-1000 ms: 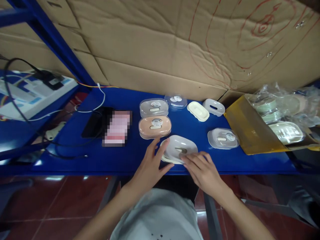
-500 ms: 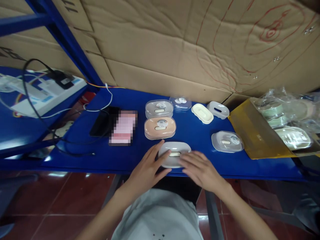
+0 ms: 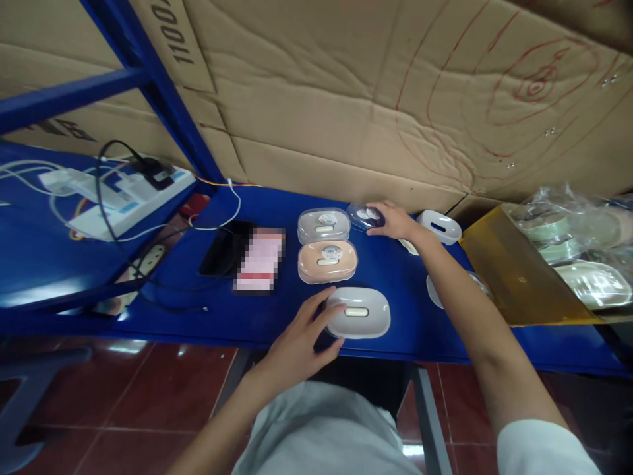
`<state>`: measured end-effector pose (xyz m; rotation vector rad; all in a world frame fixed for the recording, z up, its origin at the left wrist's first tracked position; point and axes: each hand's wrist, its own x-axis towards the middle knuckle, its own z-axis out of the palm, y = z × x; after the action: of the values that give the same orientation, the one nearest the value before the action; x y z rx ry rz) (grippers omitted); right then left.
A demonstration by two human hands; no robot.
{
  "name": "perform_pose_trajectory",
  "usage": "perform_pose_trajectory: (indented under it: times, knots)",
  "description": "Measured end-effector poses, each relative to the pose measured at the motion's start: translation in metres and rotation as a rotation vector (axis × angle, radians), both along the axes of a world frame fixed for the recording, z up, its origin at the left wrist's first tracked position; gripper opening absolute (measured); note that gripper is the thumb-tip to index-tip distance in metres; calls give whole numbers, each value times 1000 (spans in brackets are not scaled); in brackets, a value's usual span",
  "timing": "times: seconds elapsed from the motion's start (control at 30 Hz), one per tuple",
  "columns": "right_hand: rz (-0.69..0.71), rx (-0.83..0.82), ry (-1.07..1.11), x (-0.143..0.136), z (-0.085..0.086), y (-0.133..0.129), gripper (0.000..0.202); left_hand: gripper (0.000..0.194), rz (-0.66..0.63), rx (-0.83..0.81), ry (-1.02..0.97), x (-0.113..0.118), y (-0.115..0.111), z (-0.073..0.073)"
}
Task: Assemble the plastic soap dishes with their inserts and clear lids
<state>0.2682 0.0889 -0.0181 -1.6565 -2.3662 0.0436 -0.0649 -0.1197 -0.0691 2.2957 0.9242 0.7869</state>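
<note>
Near the table's front edge sits a white oval soap dish (image 3: 372,321) with a slot in its top. My left hand (image 3: 312,330) is around its left end, one finger on top and the thumb at the front side. My right hand (image 3: 393,221) reaches to the back and grips the right end of a clear plastic cover (image 3: 359,215) with round stickers. Left of that cover, a covered grey-white soap dish (image 3: 324,226) stands behind a covered peach one (image 3: 327,262). A cream tray (image 3: 408,247) is mostly hidden under my right forearm.
A white slotted soap dish shell (image 3: 440,227) lies at the back right. My forearm partly hides another covered dish (image 3: 435,290). Far right is a cardboard box (image 3: 514,284) of wrapped dishes. Phones (image 3: 225,247) and a power strip (image 3: 168,188) with cables are left.
My right hand has left the white soap dish and moved back to the clear cover, closing on it. My left hand stays at the dish. The view has shifted slightly.
</note>
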Motion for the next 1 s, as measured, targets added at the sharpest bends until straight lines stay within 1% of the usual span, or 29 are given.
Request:
perform_pose_trajectory:
  times: [0.07,0.17,0.23,0.37,0.43,0.5,0.57,0.63,0.7,0.77,0.9,1.0]
  knots:
    - [17,1,27,7,1,-16,52,55,-6,-26,1,0,1,-1]
    - [30,26,82,14,4,-49,44,60,2,-62,10,2,3,0]
    - [9,56,118,14,6,-73,42,63,9,-69,9,5,4,2]
    - [-107,179,184,4,2,-131,46,68,8,-76,6,15,9,5]
    - [-183,281,230,-4,-4,-165,43,73,-2,-83,4,22,11,5]
    - [-218,374,257,-13,-11,-201,40,78,-7,-87,-8,27,14,3]
    - [-130,395,256,-22,-19,-232,43,82,-2,-101,-20,30,16,1]
    - [12,355,249,-29,-26,-255,52,90,5,-136,-31,30,16,0]
    - [110,299,256,-35,-33,-269,59,98,6,-180,-40,27,15,0]
    - [139,265,280,-39,-37,-276,61,100,0,-195,-41,24,12,1]
    - [178,250,253,-45,-39,-277,55,83,-37,-150,13,16,9,1]
    - [224,259,218,-47,-38,-275,45,78,-61,-125,49,11,9,-2]
